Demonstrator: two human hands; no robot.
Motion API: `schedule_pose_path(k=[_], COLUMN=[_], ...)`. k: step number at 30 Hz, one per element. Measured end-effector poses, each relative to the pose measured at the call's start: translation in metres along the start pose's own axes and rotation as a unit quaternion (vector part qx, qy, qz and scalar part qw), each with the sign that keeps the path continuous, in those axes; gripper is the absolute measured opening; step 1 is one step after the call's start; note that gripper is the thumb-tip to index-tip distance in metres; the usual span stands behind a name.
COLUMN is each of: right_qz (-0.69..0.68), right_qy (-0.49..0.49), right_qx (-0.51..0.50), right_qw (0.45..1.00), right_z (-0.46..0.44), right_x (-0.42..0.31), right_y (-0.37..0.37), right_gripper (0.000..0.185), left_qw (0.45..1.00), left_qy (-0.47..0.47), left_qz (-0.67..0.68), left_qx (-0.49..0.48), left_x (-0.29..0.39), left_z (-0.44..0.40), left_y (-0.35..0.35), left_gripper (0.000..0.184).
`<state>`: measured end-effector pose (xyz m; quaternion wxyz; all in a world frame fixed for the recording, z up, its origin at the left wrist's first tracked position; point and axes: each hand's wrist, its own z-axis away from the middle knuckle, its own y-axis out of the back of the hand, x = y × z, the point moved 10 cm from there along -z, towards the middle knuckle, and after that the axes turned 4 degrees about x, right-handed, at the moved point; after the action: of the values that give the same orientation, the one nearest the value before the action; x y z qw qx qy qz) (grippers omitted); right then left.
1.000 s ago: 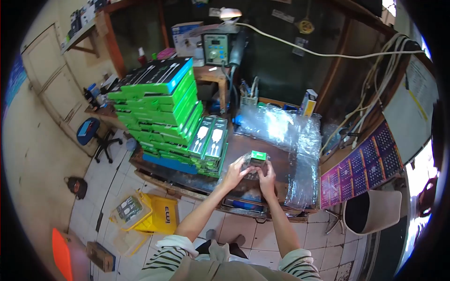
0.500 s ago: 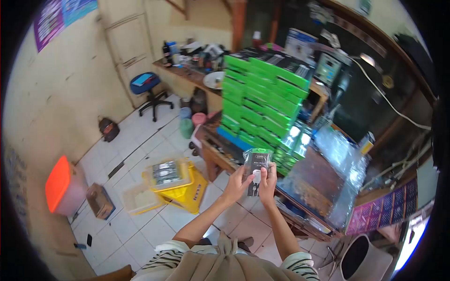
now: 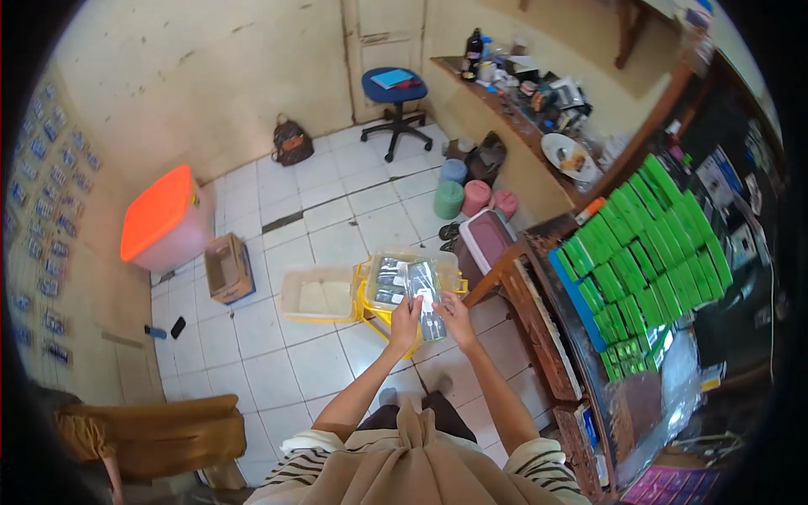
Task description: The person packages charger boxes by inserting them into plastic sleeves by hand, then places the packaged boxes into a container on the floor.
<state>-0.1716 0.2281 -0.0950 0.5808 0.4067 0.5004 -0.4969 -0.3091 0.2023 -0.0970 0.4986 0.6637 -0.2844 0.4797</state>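
Between my two hands is a small black charger box (image 3: pixel 432 323) in shiny clear wrap, with cables pictured on its front. My left hand (image 3: pixel 405 326) grips its left edge, thumb on the front. My right hand (image 3: pixel 456 321) holds the right edge, fingers partly hidden behind it. Just beyond and below it in view is a clear plastic tub (image 3: pixel 453 266) with several similar dark packs (image 3: pixel 390 281) inside. The tub sits on a yellow stool (image 3: pixel 376 321). A pale translucent lid or shallow tray (image 3: pixel 317 294) lies to its left.
Stacked green boxes (image 3: pixel 644 261) stand on the workbench (image 3: pixel 551 337) at right. Leftward on the tiled floor are an open cardboard box (image 3: pixel 229 268) and an orange-lidded bin (image 3: pixel 164 220). A blue swivel chair (image 3: pixel 395 88) stands far back. Another person's brown garment (image 3: pixel 160 433) shows lower left.
My view has turned left, away from the bench. Both hands have carried the charger box from beside the green stack to over the tub, still gripping it.
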Motion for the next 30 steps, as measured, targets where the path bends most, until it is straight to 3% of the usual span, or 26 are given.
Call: schedule_pose_path(k=[2,5,8,9,10,12,14,16,17,20,22,26,28,30], right_qz=[0.016,0.128,0.170,0.171,0.171,0.211,0.239,0.264,0.271,0.270,0.362,0.377,0.394,0.408], right_qy=[-0.032,0.024,0.032,0.017,0.014,0.053,0.037,0.012,-0.009,-0.022,0.015,0.065,0.135,0.148], right_qx=[-0.017,-0.075,-0.147,-0.163,-0.175,-0.219,-0.249,-0.274,-0.279,-0.272,-0.271,-0.269,-0.243,-0.217], right_qw=[0.999,0.989,0.974,0.972,0.970,0.951,0.938,0.925,0.921,0.923,0.892,0.884,0.876,0.874], right_z=[-0.030,-0.073,-0.112,-0.126,-0.138,-0.150,-0.160,-0.155,-0.156,-0.161,-0.159,-0.153,-0.148,-0.144], right_x=[0.034,0.061,0.069,0.078,0.085,0.096,0.114,0.141,0.153,0.171,0.174,0.190,0.169,0.159], right_y=[-0.002,-0.008,-0.022,-0.027,-0.029,-0.042,-0.053,-0.061,-0.064,-0.072,-0.076,-0.089,-0.093,-0.093], right_gripper=[0.044,0.040,0.041,0.040,0.040,0.038,0.037,0.036,0.037,0.036,0.034,0.032,0.033,0.033], left_qw=[0.999,0.978,0.952,0.959,0.958,0.952,0.926,0.825,0.774,0.728,0.728,0.753,0.669,0.663], left_qy=[0.036,0.158,0.193,0.213,0.220,0.270,0.317,0.353,0.392,0.467,0.469,0.505,0.549,0.556], left_qz=[0.025,0.121,0.227,0.173,0.173,0.103,0.145,0.408,0.474,0.468,0.466,0.397,0.455,0.449], left_qx=[0.029,-0.066,-0.065,-0.070,-0.059,0.100,0.146,0.169,0.147,0.180,0.181,0.143,0.210,0.222], left_x=[-0.036,-0.087,-0.124,-0.130,-0.130,-0.144,-0.169,-0.177,-0.179,-0.193,-0.223,-0.267,-0.280,-0.289], left_z=[-0.012,-0.025,-0.037,-0.042,-0.046,-0.042,-0.045,-0.045,-0.044,-0.044,-0.042,-0.038,-0.030,-0.029], left_y=[-0.004,-0.031,-0.042,-0.038,-0.039,-0.016,-0.024,-0.044,-0.059,-0.067,-0.081,-0.099,-0.105,-0.106], left_gripper=[0.040,0.040,0.040,0.045,0.045,0.052,0.046,0.034,0.025,0.026,0.028,0.038,0.046,0.048])
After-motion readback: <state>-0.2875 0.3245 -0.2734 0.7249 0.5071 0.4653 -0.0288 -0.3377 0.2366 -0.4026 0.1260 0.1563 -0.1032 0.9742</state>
